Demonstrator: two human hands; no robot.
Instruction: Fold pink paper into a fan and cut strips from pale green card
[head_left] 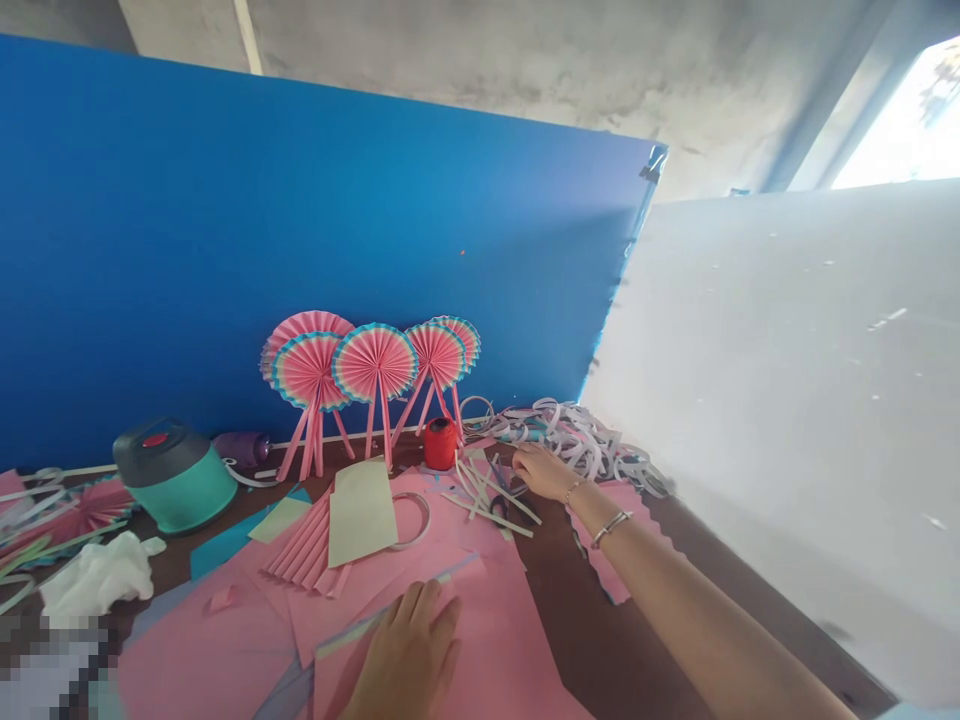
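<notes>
My left hand (409, 640) lies flat on a folded pink paper (345, 655) with a pale blue and cream edge, its fingers stretched out. Farther off, my right hand (544, 470) reaches to the back of the table, its fingers bent downward and pressed together. Whatever they grip is hidden. Beside it are cut cream paper strips (517, 520) and a pair of dark-handled scissors (499, 508). Large pink sheets (495, 620) spread under my left hand. A pleated pink paper (304, 545) lies ahead of it, partly covered by a cream sheet (362, 510).
Several pink pleated paper fans (375, 362) lean against the blue board (225, 220). A red thread spool (440, 443) stands before them. Shredded paper strips (592, 440) pile up at the back right. A teal container (180, 480) and white tissue (101, 580) sit left.
</notes>
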